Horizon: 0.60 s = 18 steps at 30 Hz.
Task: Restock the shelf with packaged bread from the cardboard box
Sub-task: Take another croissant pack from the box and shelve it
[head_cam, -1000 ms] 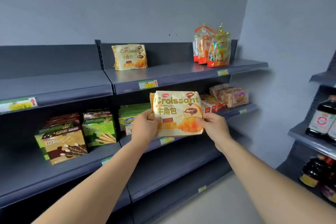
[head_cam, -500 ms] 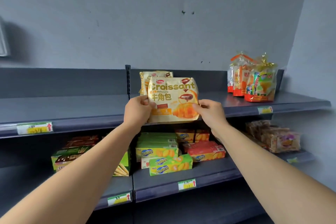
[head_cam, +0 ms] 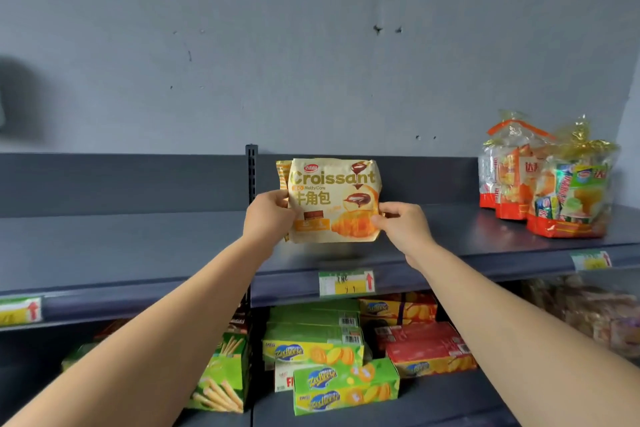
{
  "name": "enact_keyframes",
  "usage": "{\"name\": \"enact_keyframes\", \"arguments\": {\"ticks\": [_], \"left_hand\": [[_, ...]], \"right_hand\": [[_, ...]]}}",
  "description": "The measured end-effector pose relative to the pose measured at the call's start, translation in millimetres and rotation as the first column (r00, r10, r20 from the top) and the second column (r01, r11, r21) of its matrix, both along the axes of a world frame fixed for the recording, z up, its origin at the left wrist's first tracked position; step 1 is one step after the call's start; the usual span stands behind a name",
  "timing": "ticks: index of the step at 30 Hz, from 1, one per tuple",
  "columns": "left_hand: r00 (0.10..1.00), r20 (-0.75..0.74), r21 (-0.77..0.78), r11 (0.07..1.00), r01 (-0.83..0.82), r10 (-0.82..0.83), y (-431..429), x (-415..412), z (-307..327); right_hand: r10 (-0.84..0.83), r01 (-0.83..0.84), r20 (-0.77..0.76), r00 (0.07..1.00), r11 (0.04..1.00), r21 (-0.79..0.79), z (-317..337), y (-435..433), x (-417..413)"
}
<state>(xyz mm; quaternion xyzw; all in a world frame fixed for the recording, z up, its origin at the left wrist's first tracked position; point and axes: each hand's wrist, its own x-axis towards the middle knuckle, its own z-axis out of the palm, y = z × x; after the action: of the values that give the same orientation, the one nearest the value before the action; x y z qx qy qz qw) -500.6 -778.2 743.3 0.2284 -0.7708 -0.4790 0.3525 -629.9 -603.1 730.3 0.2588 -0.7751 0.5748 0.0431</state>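
Fingers [head_cam: 380, 221] of the right hand [head_cam: 403, 227] are pinched on the right edge of a cream-and-gold plastic croissant packet [head_cam: 334, 200], thumb on the front over the printed croissant. The left hand [head_cam: 266, 217] is clamped on the packet's left edge the same way, thumb in front, the rest tucked behind. So both hands are grasping it and it's upright, label facing the camera, over the dark grey metal upper shelf [head_cam: 138, 246], near the back panel. Can't tell if the bottom edge is actually touching the shelf. Right behind it, peeking out on the left, is a second matching croissant packet [head_cam: 282, 173] standing against the back.

Further right on the same shelf there's a cluster of clear cellophane snack bags with red and orange print [head_cam: 543, 184], well apart from the hands. A green and yellow price tag [head_cam: 346, 282] sits on the shelf's front lip just below the packet. The shelf underneath has green biscuit boxes [head_cam: 343, 385], red boxes [head_cam: 426, 347] and a green box of stick biscuits [head_cam: 225, 374].
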Motion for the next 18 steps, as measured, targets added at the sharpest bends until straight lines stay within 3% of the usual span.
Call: {"name": "enact_keyframes", "arguments": {"ticks": [7, 14, 18], "left_hand": [[0.994, 0.112, 0.039, 0.999, 0.002, -0.006, -33, -49, -8], [0.992, 0.121, 0.063, 0.998, -0.027, 0.019, -47, -74, -9], [0.989, 0.129, -0.007, 0.997, -0.071, 0.071, -51, -80, -11]], "right_hand": [[-0.036, 0.034, 0.018, 0.999, 0.995, 0.097, -1, -32, -44], [-0.027, 0.030, -0.019, 0.999, 0.982, 0.186, 0, -49, -70], [-0.006, 0.017, -0.055, 0.998, 0.977, 0.213, 2, -59, -77]]}}
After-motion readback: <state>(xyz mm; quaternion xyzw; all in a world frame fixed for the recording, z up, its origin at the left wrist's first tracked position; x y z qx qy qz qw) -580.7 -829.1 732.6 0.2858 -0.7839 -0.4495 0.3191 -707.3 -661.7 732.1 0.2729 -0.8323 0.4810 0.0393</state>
